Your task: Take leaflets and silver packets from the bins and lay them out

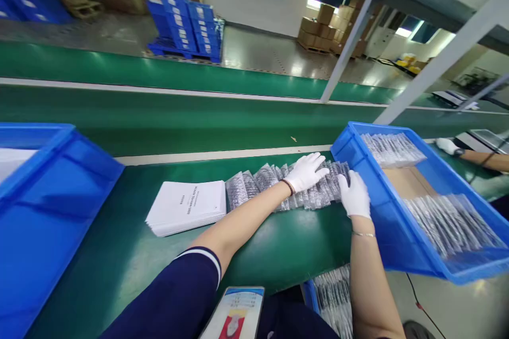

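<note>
A fanned-out row of small clear plastic packets (pixel 274 183) lies on the green bench. My left hand (pixel 305 171), in a white glove, rests flat on top of the right part of that row, fingers spread. My right hand (pixel 353 194), also gloved, presses against the row's right end, next to the wall of a blue bin (pixel 360 169). Whether its fingers pinch a packet I cannot tell. More of the same packets fill that tilted bin (pixel 449 222) in two batches. A stack of white printed booklets (pixel 186 206) lies left of the row.
A large blue bin (pixel 47 206) stands at the left edge. A green conveyor belt (pixel 178 116) runs behind the bench. Another person's gloved hand (pixel 447 145) works at the far right. A further tray of packets (pixel 334 302) and a printed card (pixel 234 312) sit near my lap.
</note>
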A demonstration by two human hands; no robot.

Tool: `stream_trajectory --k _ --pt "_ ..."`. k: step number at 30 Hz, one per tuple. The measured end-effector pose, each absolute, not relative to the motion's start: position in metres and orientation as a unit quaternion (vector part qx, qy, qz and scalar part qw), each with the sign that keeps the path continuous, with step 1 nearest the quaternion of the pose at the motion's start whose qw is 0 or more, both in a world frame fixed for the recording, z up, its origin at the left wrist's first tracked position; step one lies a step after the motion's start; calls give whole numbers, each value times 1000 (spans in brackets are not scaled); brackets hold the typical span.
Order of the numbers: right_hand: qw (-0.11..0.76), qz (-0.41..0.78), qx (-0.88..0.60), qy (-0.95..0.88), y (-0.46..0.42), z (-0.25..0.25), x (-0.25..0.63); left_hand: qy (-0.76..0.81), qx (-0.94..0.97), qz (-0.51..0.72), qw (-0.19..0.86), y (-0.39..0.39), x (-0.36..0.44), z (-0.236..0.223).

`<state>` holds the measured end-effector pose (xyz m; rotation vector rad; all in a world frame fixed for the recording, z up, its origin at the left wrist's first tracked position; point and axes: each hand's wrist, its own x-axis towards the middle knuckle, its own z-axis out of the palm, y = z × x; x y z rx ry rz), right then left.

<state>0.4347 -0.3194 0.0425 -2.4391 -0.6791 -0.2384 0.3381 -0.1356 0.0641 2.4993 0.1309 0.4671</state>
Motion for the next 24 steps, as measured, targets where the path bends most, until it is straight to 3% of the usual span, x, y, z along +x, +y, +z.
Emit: stream_trajectory --k 4,7,11,14,18,24 --pt "246 -210 -861 -392 -295 64 392 150 817 363 423 -134 242 81" --pt "207 -157 -783 -565 -243 81 350 294 708 429 477 -154 158 64" --pt "28 47 -767 -640 -145 87 312 387 725 351 449 -191 97 20" --pt "-60 133 -766 -626 -87 78 302 397 769 298 404 -198 92 1" --pt "-102 167 -761 -619 -62 70 298 407 796 254 371 -182 106 -4" --pt "-93 146 -788 -591 -89 75 306 412 839 209 286 -161 126 -3"
